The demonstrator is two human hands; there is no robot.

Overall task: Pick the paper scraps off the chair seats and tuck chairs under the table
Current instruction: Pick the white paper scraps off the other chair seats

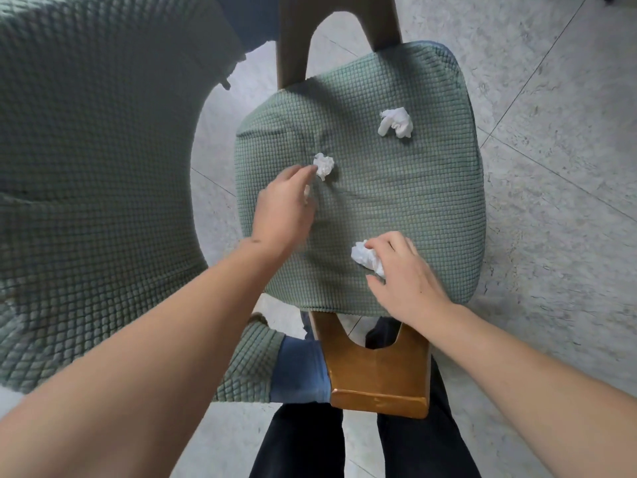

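— What's the right hand (401, 270) doing?

— It's down on the near part of the green chair seat (379, 201), fingers curled over a crumpled white paper scrap (367, 258), thumb on the near side of it. Looks like a grip; the wad pokes out to the left of the fingers.

— And the left hand (286, 205)?

— Reaching further in, toward the middle of the seat. Its fingertips touch a second scrap (324, 164), a small white ball. There's a bit of white showing under the palm too, but I can't tell whether it is holding that or just covering it. So for the left, touching the ball, grip unclear.

— Any more paper?

— One more, a larger crumpled piece (396, 122), toward the far right of the seat, well apart from both hands.

— Where's the chair?

— Right in front of the person, standing on the grey tiled floor (551, 167). Its wooden backrest (375, 370) is at the near edge, against their dark trousers (300, 443). To the left there's a second chair (86, 167) with the same quilted green cover, close beside the first. At the top, past the seat, a wooden frame (293, 46) rises with an arched opening.
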